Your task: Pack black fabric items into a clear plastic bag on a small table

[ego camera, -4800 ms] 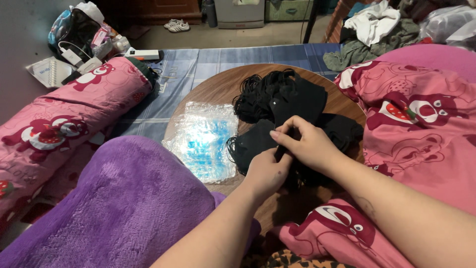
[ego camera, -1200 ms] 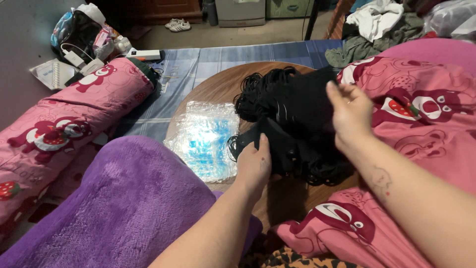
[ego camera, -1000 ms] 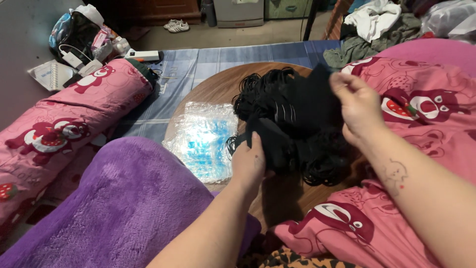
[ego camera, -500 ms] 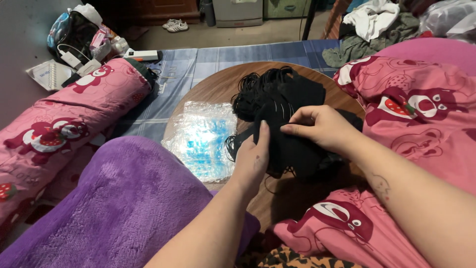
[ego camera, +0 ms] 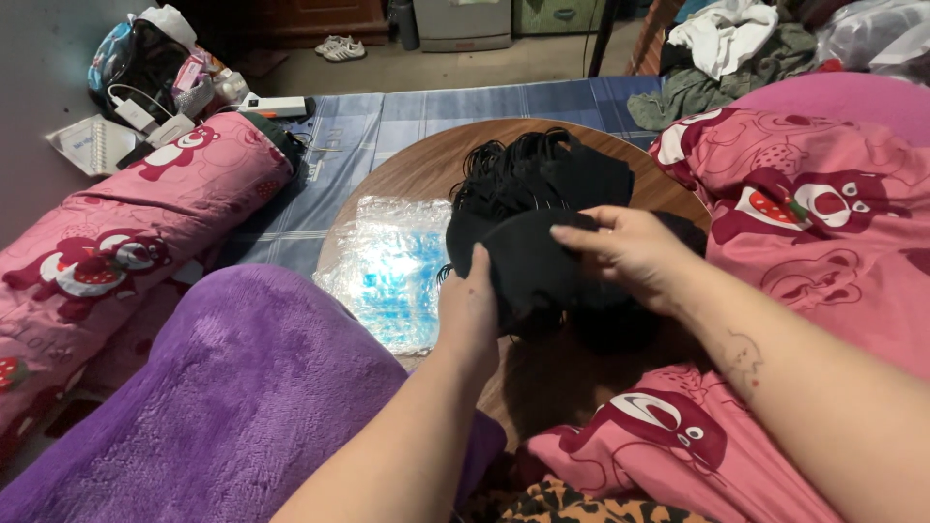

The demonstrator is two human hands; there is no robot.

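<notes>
Left fingers: your left hand (ego camera: pixel 469 308) closes on the near edge of the black fabric piece (ego camera: pixel 531 263), thumb up along its side.
Right fingers: your right hand (ego camera: pixel 632 254) pinches the same piece from above, fingertips (ego camera: pixel 572 235) curled onto its top edge.
Fabric piece: soft, matte black, rounded and limp, held between both hands just above the table.
Behind it: a heap of black fabric pieces (ego camera: pixel 539 179) with thin elastic loops, touching the held one.
Table: round, brown wood (ego camera: pixel 426 167); you hold the piece over its middle.
Beside your left hand: a crinkled clear plastic bag (ego camera: pixel 387 266) with blue showing through, lying flat.
Around you: fuzzy purple blanket (ego camera: pixel 223 407) nearest; pink cartoon-print bedding (ego camera: pixel 814 223) on the right, pink rolled bolster (ego camera: pixel 126 232) on the left.
</notes>
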